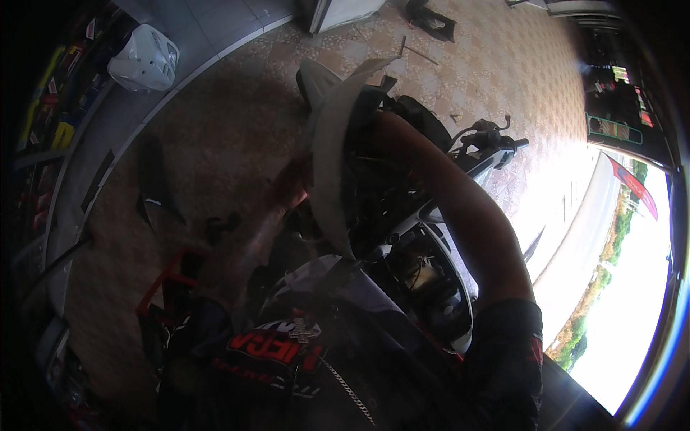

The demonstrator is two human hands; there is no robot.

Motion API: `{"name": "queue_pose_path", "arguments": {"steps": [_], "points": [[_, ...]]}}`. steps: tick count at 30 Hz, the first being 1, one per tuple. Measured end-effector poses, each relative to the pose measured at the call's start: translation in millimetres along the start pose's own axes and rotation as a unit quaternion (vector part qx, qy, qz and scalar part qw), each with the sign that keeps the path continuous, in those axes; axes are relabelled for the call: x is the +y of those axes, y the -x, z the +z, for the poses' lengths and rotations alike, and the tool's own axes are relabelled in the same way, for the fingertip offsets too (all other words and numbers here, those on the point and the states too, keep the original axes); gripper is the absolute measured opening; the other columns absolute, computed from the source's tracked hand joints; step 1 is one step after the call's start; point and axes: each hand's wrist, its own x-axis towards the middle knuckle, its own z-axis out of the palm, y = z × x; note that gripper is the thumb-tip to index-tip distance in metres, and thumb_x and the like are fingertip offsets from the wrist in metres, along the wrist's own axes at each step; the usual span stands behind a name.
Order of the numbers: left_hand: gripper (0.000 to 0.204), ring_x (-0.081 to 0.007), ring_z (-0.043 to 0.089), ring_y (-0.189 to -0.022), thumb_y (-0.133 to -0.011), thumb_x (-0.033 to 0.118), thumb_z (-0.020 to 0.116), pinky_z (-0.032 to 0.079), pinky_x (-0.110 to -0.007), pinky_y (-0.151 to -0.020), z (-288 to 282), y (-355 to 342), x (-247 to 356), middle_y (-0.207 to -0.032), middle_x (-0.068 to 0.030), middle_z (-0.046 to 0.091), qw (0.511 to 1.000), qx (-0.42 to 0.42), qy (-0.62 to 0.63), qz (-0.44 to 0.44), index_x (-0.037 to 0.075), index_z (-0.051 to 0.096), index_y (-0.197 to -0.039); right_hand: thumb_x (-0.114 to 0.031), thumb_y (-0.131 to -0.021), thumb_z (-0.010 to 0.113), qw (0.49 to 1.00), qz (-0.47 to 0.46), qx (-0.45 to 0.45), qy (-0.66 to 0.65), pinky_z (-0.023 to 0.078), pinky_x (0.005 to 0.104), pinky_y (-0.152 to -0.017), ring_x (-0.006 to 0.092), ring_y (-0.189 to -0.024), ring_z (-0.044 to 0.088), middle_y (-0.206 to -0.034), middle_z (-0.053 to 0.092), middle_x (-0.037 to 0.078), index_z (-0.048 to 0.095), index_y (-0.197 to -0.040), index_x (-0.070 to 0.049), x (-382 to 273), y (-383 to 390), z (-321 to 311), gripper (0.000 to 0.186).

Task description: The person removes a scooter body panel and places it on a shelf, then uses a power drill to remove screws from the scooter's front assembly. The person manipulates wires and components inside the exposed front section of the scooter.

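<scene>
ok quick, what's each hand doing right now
left hand: blurred, at the edge of the pale body panel; grip cannot be told
right hand: hidden behind the panel, inside the scooter; only the forearm shows, state cannot be told

Both hands grip a pale body panel over a stripped scooter on tiled floor.

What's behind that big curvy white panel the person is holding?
Behind the white panel sits a scooter: its dark body and handlebar show. The right hand reaches in behind the panel and is hidden. The left hand is blurred at the panel's edge.
</scene>
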Motion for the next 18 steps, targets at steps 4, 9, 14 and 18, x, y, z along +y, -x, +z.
{"name": "queue_pose_path", "arguments": {"steps": [4,9,14,18], "points": [[0.048,-0.0212,0.064,-0.107,-0.099,0.034,0.057,0.055,-0.037,-0.092,7,-3,3,-0.12,-0.0118,0.064,0.999,-0.036,-0.013,-0.02,0.001,0.05,-0.132,-0.035,-0.089,0.068,0.999,-0.021,-0.005,-0.042,0.053,0.0349,-0.083,0.0255,-0.089,0.069,-0.098,0.072,0.015,0.069,-0.111,-0.006,2,2,-4,0.037],[0.05,-0.0209,0.065,-0.106,-0.097,0.035,0.058,0.056,-0.038,-0.089,15,-5,10,-0.12,-0.0108,0.064,0.999,-0.008,-0.016,-0.041,0.002,0.05,-0.134,-0.029,-0.09,0.067,0.986,0.033,-0.04,-0.156,0.053,0.0353,-0.083,0.0213,-0.092,0.067,-0.101,0.072,0.012,0.068,-0.114,-0.006,9,-5,-1,0.033],[0.049,-0.0202,0.066,-0.1,-0.097,0.035,0.059,0.057,-0.038,-0.084,8,-1,9,-0.115,-0.0099,0.066,0.999,0.006,-0.016,-0.045,0.003,0.051,-0.133,-0.034,-0.093,0.062,0.997,-0.002,-0.036,-0.075,0.053,0.0362,-0.083,0.0258,-0.093,0.068,-0.102,0.071,0.014,0.068,-0.115,-0.009,3,1,-3,0.034],[0.044,-0.02,0.066,-0.099,-0.098,0.035,0.057,0.057,-0.037,-0.083,2,4,10,-0.112,-0.0094,0.067,0.999,-0.015,-0.014,-0.032,0.004,0.054,-0.129,-0.038,-0.094,0.059,0.994,-0.07,-0.009,0.086,0.053,0.0394,-0.083,0.0329,-0.094,0.067,-0.104,0.07,0.016,0.068,-0.116,-0.012,-7,-2,0,0.035]]}}
